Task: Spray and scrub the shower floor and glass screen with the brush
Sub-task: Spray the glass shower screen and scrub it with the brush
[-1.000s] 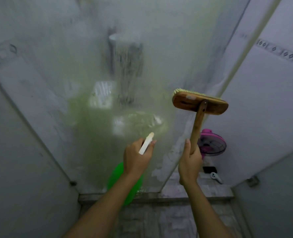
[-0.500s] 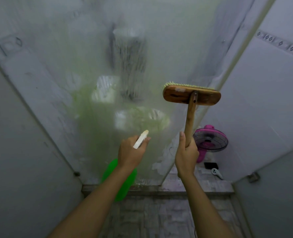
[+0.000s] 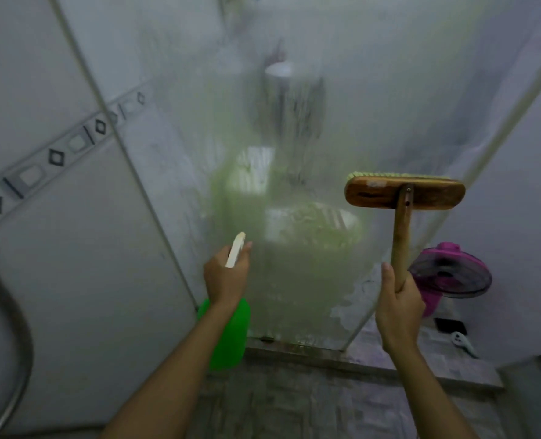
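Spraying step: left hand (image 3: 228, 280) grips the green plastic spray bottle (image 3: 229, 334), aimed at the fogged glass screen (image 3: 294, 153); right hand (image 3: 397, 305) grips the wooden-handled scrub brush (image 3: 403, 194). Next, I judge: press bristles against the glass.

Below your left hand (image 3: 226, 278) hangs a bright green spray bottle (image 3: 229, 335) with a cream-white nozzle (image 3: 235, 249) above your knuckles. Above your right hand (image 3: 397, 307) the brush (image 3: 403, 194) shows a warm brown wooden head and handle, with pale yellow-green bristles along its top edge. Between your hands, the glass screen (image 3: 294, 264) carries a cloudy green film with whitish patches. Just right of your right hand sits a magenta-pink fan (image 3: 449, 277) with a dark grille. Far left of your left hand, the pale grey wall tiles (image 3: 56, 242) bear a band of dark squares and strokes (image 3: 56, 157).
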